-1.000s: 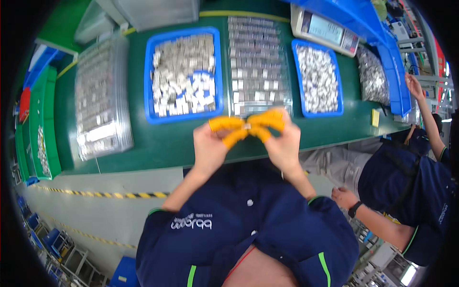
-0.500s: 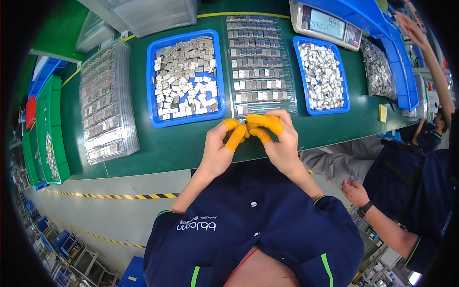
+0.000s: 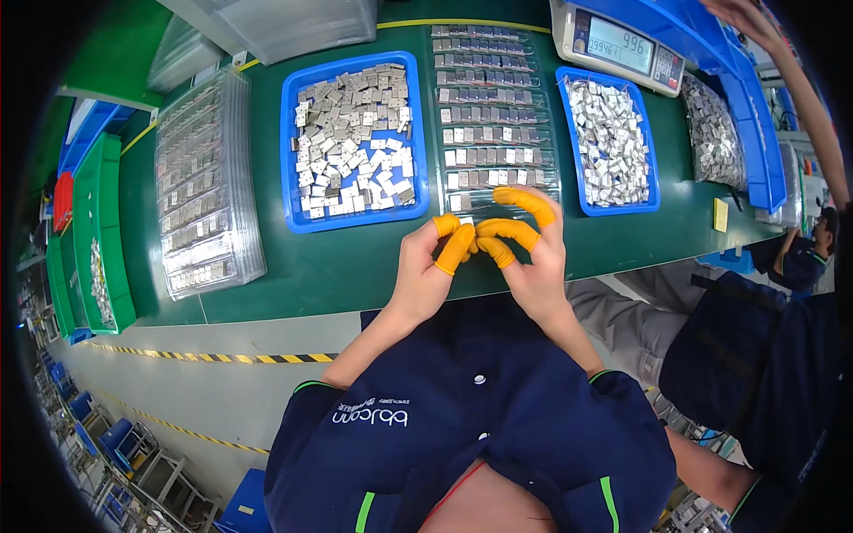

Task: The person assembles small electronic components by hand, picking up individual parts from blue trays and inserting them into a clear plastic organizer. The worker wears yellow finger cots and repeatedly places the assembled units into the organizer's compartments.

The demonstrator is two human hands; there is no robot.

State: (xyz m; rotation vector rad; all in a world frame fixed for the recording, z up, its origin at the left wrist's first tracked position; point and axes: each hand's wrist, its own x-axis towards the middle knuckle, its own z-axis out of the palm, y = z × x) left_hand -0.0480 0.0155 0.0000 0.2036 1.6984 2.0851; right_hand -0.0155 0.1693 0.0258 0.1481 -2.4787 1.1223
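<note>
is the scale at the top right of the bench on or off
On: the scale's display is lit and shows digits.

The left hand (image 3: 423, 274) pinches a small white piece (image 3: 466, 220) in yellow-covered fingers (image 3: 456, 250), with the right hand (image 3: 540, 271) just beside it. Blue trays (image 3: 419, 133) of little blocks (image 3: 349, 102) sit on the green bench (image 3: 293, 282).

The green bench (image 3: 346, 266) carries, left to right, a stack of clear trays (image 3: 252, 240), a blue tray (image 3: 355, 218) of small parts (image 3: 355, 98), a rowed clear tray (image 3: 548, 169), a narrower blue tray (image 3: 622, 210), a filled bag (image 3: 713, 133) and a yellow pad (image 3: 720, 215), with a scale (image 3: 657, 75) behind
</note>
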